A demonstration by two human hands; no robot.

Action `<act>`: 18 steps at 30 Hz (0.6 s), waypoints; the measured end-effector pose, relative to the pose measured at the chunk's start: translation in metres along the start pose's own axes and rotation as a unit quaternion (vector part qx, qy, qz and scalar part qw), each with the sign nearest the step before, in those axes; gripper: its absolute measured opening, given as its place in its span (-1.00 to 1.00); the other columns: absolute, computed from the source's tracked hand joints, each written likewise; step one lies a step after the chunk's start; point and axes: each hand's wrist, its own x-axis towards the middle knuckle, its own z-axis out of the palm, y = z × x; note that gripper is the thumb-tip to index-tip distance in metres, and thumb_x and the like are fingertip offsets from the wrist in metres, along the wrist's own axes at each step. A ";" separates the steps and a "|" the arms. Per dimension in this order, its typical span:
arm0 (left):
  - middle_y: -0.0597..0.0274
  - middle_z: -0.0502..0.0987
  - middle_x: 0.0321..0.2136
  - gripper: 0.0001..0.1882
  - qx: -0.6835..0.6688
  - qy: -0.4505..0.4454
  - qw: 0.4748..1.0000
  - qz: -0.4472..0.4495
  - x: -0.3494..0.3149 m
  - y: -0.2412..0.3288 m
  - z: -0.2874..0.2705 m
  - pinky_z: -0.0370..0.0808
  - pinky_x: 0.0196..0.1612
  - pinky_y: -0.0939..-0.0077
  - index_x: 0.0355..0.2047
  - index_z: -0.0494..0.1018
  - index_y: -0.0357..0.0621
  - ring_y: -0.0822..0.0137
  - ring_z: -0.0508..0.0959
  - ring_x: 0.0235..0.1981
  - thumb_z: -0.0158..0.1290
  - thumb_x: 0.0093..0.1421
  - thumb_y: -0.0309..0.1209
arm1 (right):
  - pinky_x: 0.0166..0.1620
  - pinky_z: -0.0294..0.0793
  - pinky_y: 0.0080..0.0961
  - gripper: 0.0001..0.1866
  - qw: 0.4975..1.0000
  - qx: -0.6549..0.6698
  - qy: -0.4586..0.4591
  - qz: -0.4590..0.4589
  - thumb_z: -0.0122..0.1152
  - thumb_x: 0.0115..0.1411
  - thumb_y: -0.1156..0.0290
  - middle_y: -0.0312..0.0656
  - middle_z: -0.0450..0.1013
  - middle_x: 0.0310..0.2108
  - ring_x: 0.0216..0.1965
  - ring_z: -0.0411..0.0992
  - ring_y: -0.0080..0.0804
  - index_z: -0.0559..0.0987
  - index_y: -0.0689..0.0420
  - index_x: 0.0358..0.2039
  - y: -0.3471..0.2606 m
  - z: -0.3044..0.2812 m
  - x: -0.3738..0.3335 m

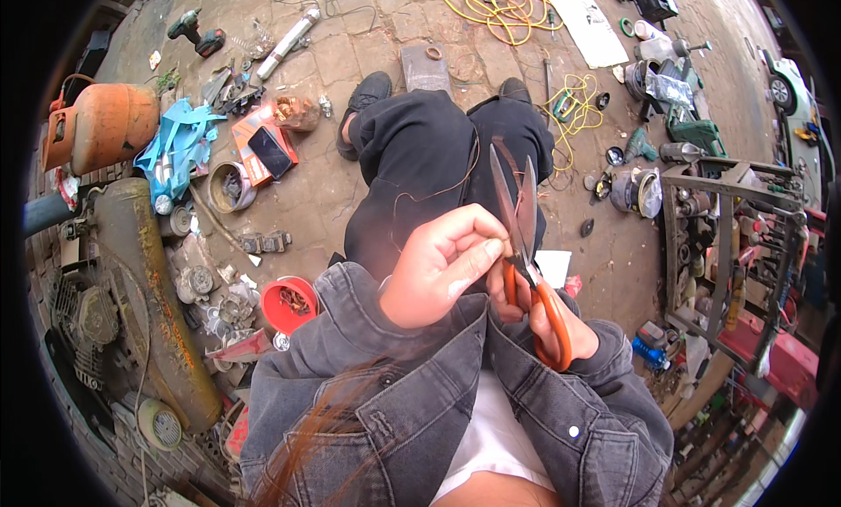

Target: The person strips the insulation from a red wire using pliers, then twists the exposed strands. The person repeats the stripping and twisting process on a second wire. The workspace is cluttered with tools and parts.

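Observation:
In front of my lap my right hand point(554, 323) grips a pair of scissors point(526, 225) by the orange handles. Their blades point away from me and stand apart. My left hand point(442, 269) is closed in a pinch just left of the scissors' pivot, thumb against fingers. A thin copper-coloured wire point(427, 198) loops over my dark trousers and runs behind the left hand; its end at the fingertips is too fine to make out clearly.
A red bowl point(289, 304) of scraps stands near my left elbow. Left lie a phone point(270, 153), a blue bag point(180, 143) and an orange gas cylinder point(114, 128). Yellow cord point(574, 113) lies right of my feet. A metal rack point(723, 187) stands at the right.

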 end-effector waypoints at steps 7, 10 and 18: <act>0.50 0.39 -0.52 -0.92 0.001 0.113 0.993 0.041 0.001 -0.008 0.000 0.12 -0.51 0.74 -0.22 0.42 -0.23 0.72 0.20 -0.58 -0.03 0.37 -0.49 | -0.20 0.28 -0.44 -0.39 0.897 -0.406 0.119 -0.128 0.14 0.13 0.20 -0.14 0.18 -0.21 -0.29 0.20 -0.33 0.20 0.26 0.09 -0.003 0.003 0.013; 0.46 0.47 -0.44 -0.93 -0.024 0.102 0.993 0.045 0.000 -0.010 -0.003 0.19 -0.46 0.78 -0.20 0.42 -0.22 0.74 0.28 -0.52 -0.05 0.38 -0.50 | -0.13 0.32 -0.41 -0.39 0.873 -0.444 0.170 -0.112 0.26 0.05 0.30 -0.12 0.20 -0.18 -0.25 0.24 -0.30 0.20 0.24 0.02 0.001 0.007 0.016; 0.24 0.57 -0.30 -0.92 -0.035 0.080 0.993 0.081 -0.001 -0.012 0.001 0.39 -0.21 0.70 -0.18 0.36 -0.27 0.60 0.50 -0.29 -0.10 0.40 -0.52 | -0.13 0.35 -0.26 -0.39 0.817 -0.508 0.242 -0.125 0.33 -0.15 0.46 0.00 0.22 -0.23 -0.25 0.32 -0.01 0.23 0.24 -0.09 0.002 0.020 0.025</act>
